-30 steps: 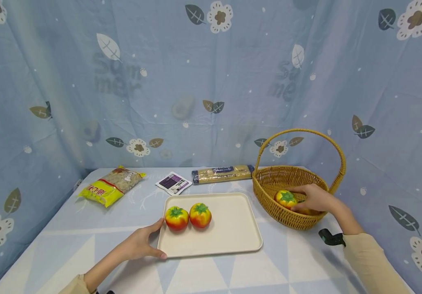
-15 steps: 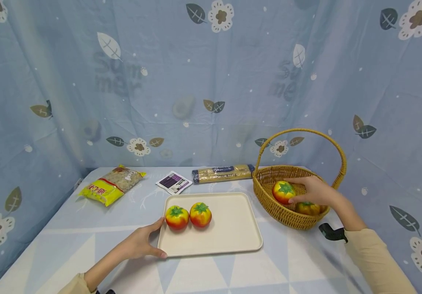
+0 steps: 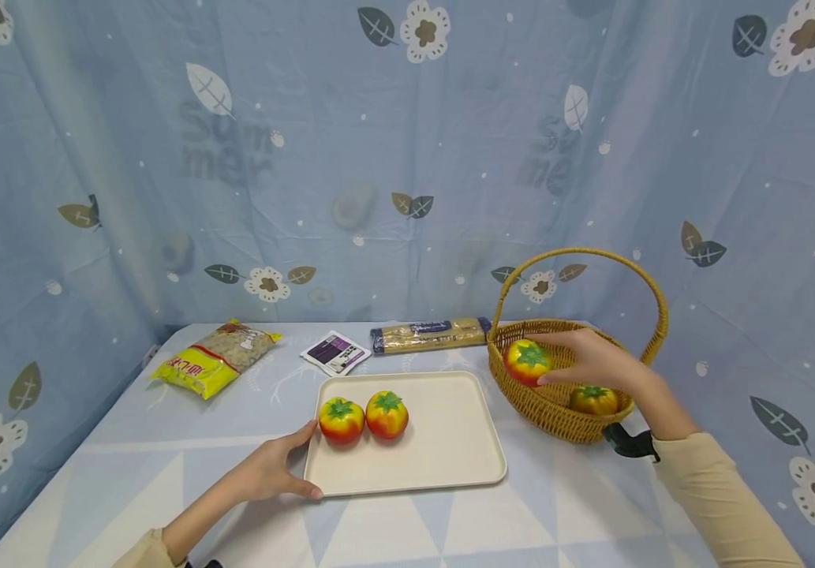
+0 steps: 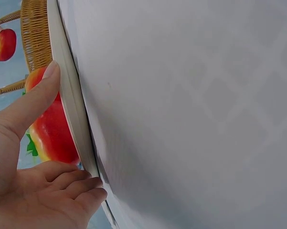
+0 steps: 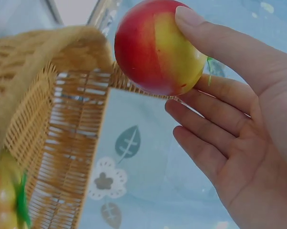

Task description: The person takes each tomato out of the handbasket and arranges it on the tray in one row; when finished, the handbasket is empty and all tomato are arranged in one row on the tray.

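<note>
1. Currently, the head view shows the right hand [image 3: 595, 363] to the right of the tray [image 3: 443, 434], partly closed, holding a tomato [image 3: 528, 362] against the basket [image 3: 542, 414] side nearest the tray. Another tomato [image 3: 594, 400] lies inside. On the tray's left half sit a left tomato [image 3: 342, 421] and a right tomato [image 3: 387, 416], side by side. The left hand [image 3: 272, 469] spreads thumb and fingers along the tray's left edge. Behind the tray lie a noodle packet [image 3: 430, 337] and a white pouch [image 3: 336, 353]; a yellow bag [image 3: 218, 359] lies beyond its left.
2. Left wrist view: thumb and loosely bent fingers touch the tray's rim.
3. Right wrist view: the thumb presses the held tomato; two fingertips show free of it.
</note>
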Demonstrator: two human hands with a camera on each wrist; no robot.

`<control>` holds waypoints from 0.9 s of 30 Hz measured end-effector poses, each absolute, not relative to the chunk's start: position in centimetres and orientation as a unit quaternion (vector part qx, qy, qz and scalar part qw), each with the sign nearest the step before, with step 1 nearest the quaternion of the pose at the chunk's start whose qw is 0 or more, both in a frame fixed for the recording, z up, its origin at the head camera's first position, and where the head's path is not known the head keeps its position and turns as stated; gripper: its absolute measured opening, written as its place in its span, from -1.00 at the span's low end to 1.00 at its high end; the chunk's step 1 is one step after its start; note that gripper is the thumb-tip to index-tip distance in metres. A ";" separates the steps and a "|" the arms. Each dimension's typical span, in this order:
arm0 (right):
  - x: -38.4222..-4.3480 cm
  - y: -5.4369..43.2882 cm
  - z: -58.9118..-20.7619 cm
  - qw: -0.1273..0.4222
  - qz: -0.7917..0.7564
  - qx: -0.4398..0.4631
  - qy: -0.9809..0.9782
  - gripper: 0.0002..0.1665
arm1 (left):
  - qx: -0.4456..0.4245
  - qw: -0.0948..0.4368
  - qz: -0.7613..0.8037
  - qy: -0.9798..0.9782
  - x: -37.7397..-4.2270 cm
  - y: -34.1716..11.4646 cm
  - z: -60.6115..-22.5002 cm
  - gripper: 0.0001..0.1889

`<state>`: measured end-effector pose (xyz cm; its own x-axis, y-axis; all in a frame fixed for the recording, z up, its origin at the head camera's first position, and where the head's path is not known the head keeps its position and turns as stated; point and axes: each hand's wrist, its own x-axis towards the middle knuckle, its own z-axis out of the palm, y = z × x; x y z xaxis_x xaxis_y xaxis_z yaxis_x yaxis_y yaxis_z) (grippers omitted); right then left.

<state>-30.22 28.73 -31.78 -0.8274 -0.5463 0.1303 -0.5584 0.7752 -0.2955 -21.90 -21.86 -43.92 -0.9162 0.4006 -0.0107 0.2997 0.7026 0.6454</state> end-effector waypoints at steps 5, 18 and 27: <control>-30.3 27.4 -32.0 0.021 0.170 0.310 -0.935 -0.14 | 0.191 0.076 0.338 0.919 -21.9 -21.9 -44.1 0.20; -30.4 24.3 -34.3 0.021 0.225 0.332 -0.916 -0.14 | 0.200 0.071 0.340 0.916 -22.1 -22.0 -44.1 0.20; -30.5 22.7 -36.3 0.017 0.243 0.345 -0.906 -0.16 | 0.200 0.071 0.338 0.917 -21.8 -21.9 -44.0 0.18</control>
